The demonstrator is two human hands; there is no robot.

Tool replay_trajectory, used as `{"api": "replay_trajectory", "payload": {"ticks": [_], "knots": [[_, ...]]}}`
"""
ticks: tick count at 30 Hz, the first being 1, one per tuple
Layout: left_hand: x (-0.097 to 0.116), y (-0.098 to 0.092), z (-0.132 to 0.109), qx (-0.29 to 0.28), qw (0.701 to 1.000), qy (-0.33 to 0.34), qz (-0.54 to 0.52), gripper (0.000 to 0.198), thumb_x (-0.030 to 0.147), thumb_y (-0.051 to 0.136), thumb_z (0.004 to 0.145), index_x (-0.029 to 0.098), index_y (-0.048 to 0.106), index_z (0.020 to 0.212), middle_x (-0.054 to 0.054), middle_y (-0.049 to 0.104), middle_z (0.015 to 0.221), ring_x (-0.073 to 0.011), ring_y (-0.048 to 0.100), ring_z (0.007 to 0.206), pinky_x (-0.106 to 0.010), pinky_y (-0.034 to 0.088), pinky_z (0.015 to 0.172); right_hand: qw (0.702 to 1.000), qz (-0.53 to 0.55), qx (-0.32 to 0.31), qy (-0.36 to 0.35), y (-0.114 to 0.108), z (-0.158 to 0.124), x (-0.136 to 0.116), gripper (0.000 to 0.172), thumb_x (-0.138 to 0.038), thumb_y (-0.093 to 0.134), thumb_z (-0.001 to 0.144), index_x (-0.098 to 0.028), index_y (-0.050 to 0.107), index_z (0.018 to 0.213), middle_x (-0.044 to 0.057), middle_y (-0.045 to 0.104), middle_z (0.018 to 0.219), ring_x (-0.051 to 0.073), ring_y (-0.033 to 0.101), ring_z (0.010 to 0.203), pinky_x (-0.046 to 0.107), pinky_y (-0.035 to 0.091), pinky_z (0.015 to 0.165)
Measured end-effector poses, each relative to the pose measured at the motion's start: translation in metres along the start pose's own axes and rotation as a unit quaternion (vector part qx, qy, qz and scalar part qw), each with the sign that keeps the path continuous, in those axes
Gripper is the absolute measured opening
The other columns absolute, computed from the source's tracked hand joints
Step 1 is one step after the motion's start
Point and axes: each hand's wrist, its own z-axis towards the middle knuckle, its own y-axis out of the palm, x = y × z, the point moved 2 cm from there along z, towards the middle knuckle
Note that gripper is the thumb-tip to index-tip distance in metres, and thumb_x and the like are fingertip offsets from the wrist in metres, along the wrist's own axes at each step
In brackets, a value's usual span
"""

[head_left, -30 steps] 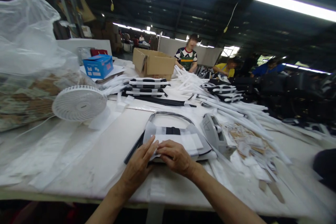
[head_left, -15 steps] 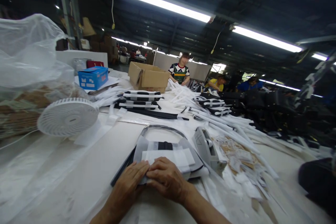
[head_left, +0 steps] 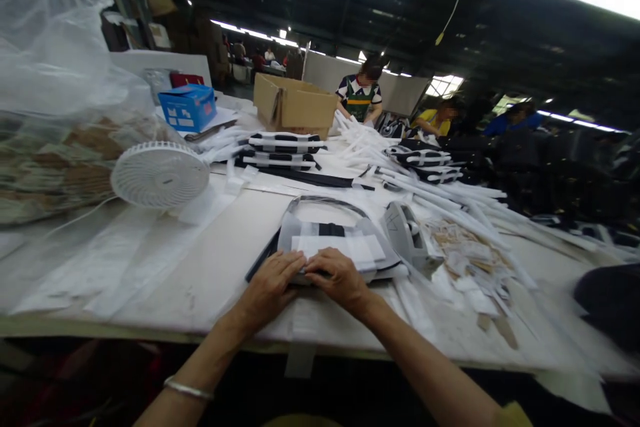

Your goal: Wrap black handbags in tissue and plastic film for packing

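A handbag (head_left: 291, 227) lies flat on the white table, its dark curved handle (head_left: 333, 201) pointing away from me. Pale translucent wrapping covers much of the bag, and a white sheet (head_left: 345, 249) lies across its near half. My left hand (head_left: 273, 285) is closed over the bag's near edge, its fingers together on the wrapping. Close beside it, my right hand (head_left: 340, 279) has bent fingers gripping the same edge. Both thumbs are mostly hidden. A grey tape dispenser (head_left: 404, 233) stands just right of the bag.
On the left are a white fan (head_left: 160, 175) and a large plastic bag (head_left: 55, 167). Behind stand a blue box (head_left: 187, 108), a cardboard box (head_left: 295, 103) and wrapped black bundles (head_left: 285, 143). White tubes (head_left: 440, 203) and scraps (head_left: 470, 250) cover the right. A person (head_left: 360, 93) works opposite.
The view has tilted downward, so the table's front edge and more of my forearms now show. Both hands stay at the handbag's near edge, with little change in grip.
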Motion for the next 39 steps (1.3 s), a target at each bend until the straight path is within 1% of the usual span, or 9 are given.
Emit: {"api": "replay_trajectory", "payload": {"ticks": [3,5,8,11,17,23,32,36,39], "knots": [[0.002,-0.010,0.002,-0.057,0.998,-0.008,-0.022,0.073,0.028,0.075,0.077,0.016,0.041,0.140,-0.016,0.054,0.140,-0.0302,0.051,0.130,-0.052,0.042,0.110,1.000,-0.014,-0.009,-0.011,-0.001,-0.001,-0.002,0.006,-0.018,0.071,0.082,-0.022,0.069,0.086,0.003,0.071,0.083,0.018,0.064,0.082,0.031,0.049,0.080],[0.000,-0.012,0.004,-0.067,0.998,-0.002,-0.021,0.061,0.030,0.068,0.085,0.018,0.043,0.139,-0.014,0.055,0.139,-0.0274,0.052,0.129,-0.049,0.043,0.110,0.999,-0.034,-0.014,-0.028,-0.001,-0.001,-0.003,0.006,-0.017,0.068,0.084,-0.022,0.067,0.088,0.003,0.071,0.084,0.018,0.063,0.083,0.032,0.049,0.080],[-0.005,-0.007,0.005,-0.036,0.999,0.013,0.003,0.039,0.018,0.050,0.094,0.019,0.050,0.133,-0.010,0.061,0.133,-0.0225,0.058,0.123,-0.044,0.048,0.106,0.996,-0.060,-0.017,-0.068,-0.002,-0.003,-0.005,0.010,-0.015,0.061,0.088,-0.021,0.064,0.094,0.005,0.071,0.090,0.019,0.064,0.089,0.033,0.050,0.084],[-0.008,0.001,0.005,0.005,0.999,0.025,0.020,0.039,0.009,0.043,0.093,0.018,0.054,0.129,-0.010,0.065,0.128,-0.0210,0.061,0.119,-0.042,0.050,0.103,0.993,-0.070,-0.018,-0.090,-0.002,-0.005,-0.006,0.016,-0.010,0.056,0.088,-0.021,0.062,0.098,0.005,0.071,0.095,0.019,0.064,0.092,0.033,0.050,0.087],[0.000,0.006,0.008,0.056,0.998,-0.005,0.039,0.033,0.010,0.047,0.092,0.019,0.060,0.120,-0.008,0.071,0.117,-0.0208,0.067,0.108,-0.040,0.054,0.097,0.996,-0.063,-0.026,-0.061,-0.004,-0.007,-0.004,0.021,-0.008,0.058,0.086,-0.022,0.060,0.102,0.004,0.070,0.094,0.019,0.064,0.090,0.032,0.050,0.084],[0.008,0.011,0.009,0.105,0.992,-0.050,0.045,0.027,0.016,0.054,0.089,0.019,0.061,0.115,-0.009,0.073,0.108,-0.0242,0.070,0.099,-0.043,0.056,0.094,0.989,-0.135,-0.026,-0.052,-0.001,-0.003,-0.008,0.006,-0.016,0.062,0.087,-0.020,0.059,0.091,0.004,0.068,0.084,0.020,0.059,0.081,0.032,0.047,0.075],[0.009,0.000,0.008,0.080,0.997,-0.011,0.017,0.031,0.010,0.042,0.092,0.021,0.058,0.116,-0.008,0.070,0.116,-0.0212,0.067,0.107,-0.041,0.053,0.097,0.974,-0.202,-0.026,-0.100,0.008,-0.005,-0.010,0.011,-0.014,0.048,0.093,-0.019,0.057,0.089,0.005,0.064,0.081,0.020,0.056,0.077,0.033,0.048,0.074],[0.013,0.006,0.007,0.071,0.997,-0.030,0.025,0.030,0.008,0.039,0.092,0.020,0.060,0.109,-0.009,0.069,0.119,-0.0227,0.064,0.113,-0.047,0.050,0.101,0.985,-0.146,-0.032,-0.089,-0.006,-0.011,-0.022,0.013,-0.013,0.048,0.092,-0.018,0.059,0.098,0.008,0.068,0.098,0.020,0.061,0.095,0.036,0.051,0.088],[0.017,0.009,0.006,0.081,0.995,-0.046,0.026,0.026,0.008,0.041,0.091,0.020,0.061,0.104,-0.009,0.069,0.119,-0.0237,0.063,0.114,-0.050,0.048,0.102,0.985,-0.113,-0.078,-0.103,-0.019,-0.038,-0.043,0.024,-0.022,0.056,0.092,-0.017,0.059,0.115,0.011,0.066,0.120,0.022,0.056,0.119,0.043,0.043,0.108]]}}
